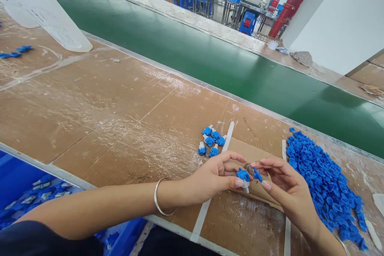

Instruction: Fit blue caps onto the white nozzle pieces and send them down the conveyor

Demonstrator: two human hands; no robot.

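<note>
My left hand (211, 178) pinches a small blue-and-white plastic part (243, 175) between thumb and fingers, its white end pointing down. Close beside it, my right hand (291, 188) grips a small blue plastic piece (257, 174) by thumb and fingertips. The two pieces nearly meet; whether they touch I cannot tell. Both hands are above a flat cardboard piece (255, 150) on the worktable. Several similar blue-and-white parts (209, 141) lie just beyond my left hand. To the right of my right hand spreads a big heap of loose blue pieces (321, 180).
A green conveyor belt (192, 48) runs along the table's far side. At the lower left, a blue bin (15, 168) holds many blue-and-white parts. White bottle-shaped pieces (57, 20) show at upper left. White tape strips (200, 220) mark the brown tabletop (99, 124).
</note>
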